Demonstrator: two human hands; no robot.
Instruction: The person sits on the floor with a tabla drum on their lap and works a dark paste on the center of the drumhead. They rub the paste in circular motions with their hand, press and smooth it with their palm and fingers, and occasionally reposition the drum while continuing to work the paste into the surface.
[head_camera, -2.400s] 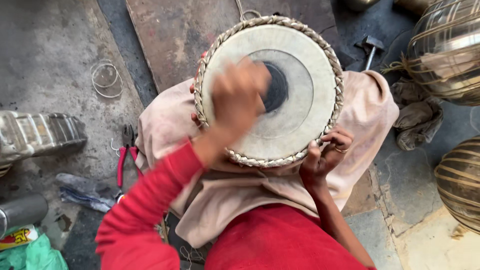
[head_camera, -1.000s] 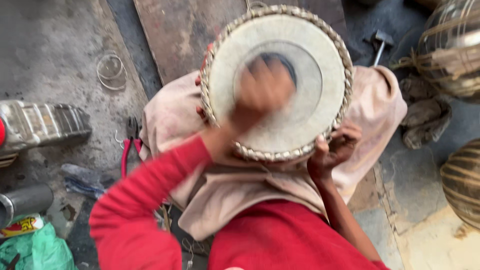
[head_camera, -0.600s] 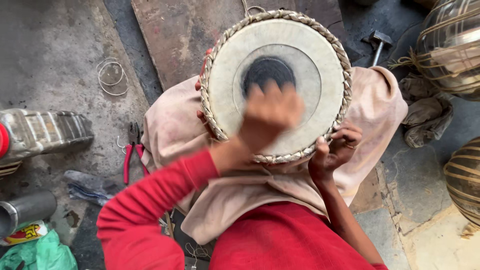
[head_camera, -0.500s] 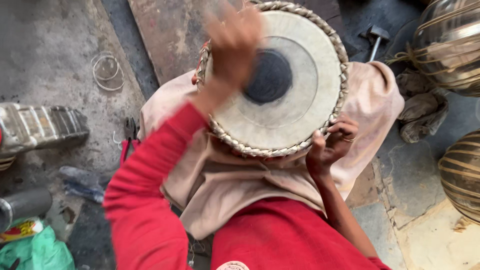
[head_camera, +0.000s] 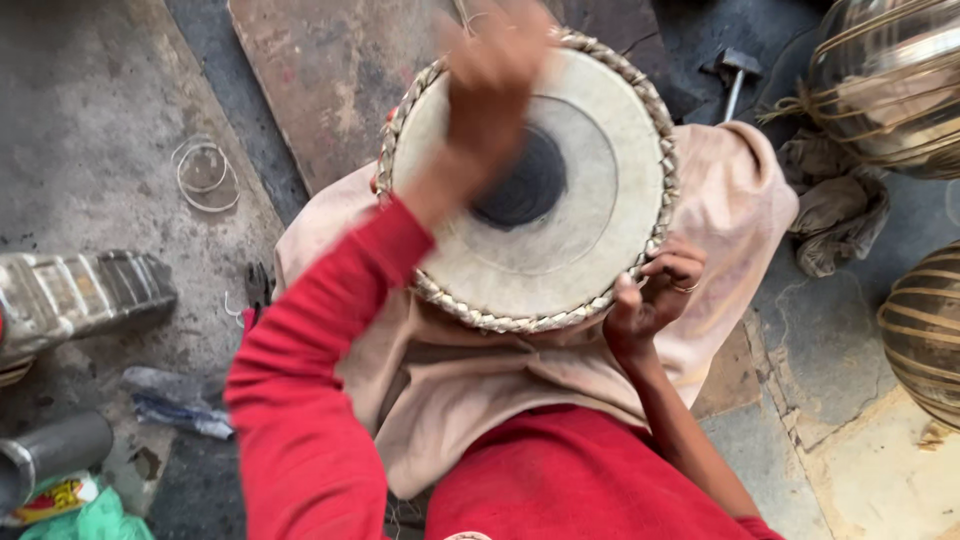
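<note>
A round drum (head_camera: 590, 230) with a pale skin, a black centre spot (head_camera: 525, 185) and a braided rim rests on my lap over a beige cloth (head_camera: 480, 390). My left hand (head_camera: 490, 70), in a red sleeve, is blurred above the far part of the skin, near the upper rim; whether it holds anything is not visible. My right hand (head_camera: 655, 295) curls around the rim at the lower right, fingers on the braid.
A hammer (head_camera: 735, 70) lies beyond the drum. Two metal drum shells (head_camera: 890, 80) (head_camera: 925, 330) and a rag (head_camera: 835, 215) are on the right. On the left are wire rings (head_camera: 205, 170), pliers (head_camera: 255, 290), a ribbed metal piece (head_camera: 80, 295), a cylinder (head_camera: 50, 450) and a green packet (head_camera: 80, 505).
My left hand has swept back and forth over the skin, from the near side up to the far rim. My right hand stays on the rim.
</note>
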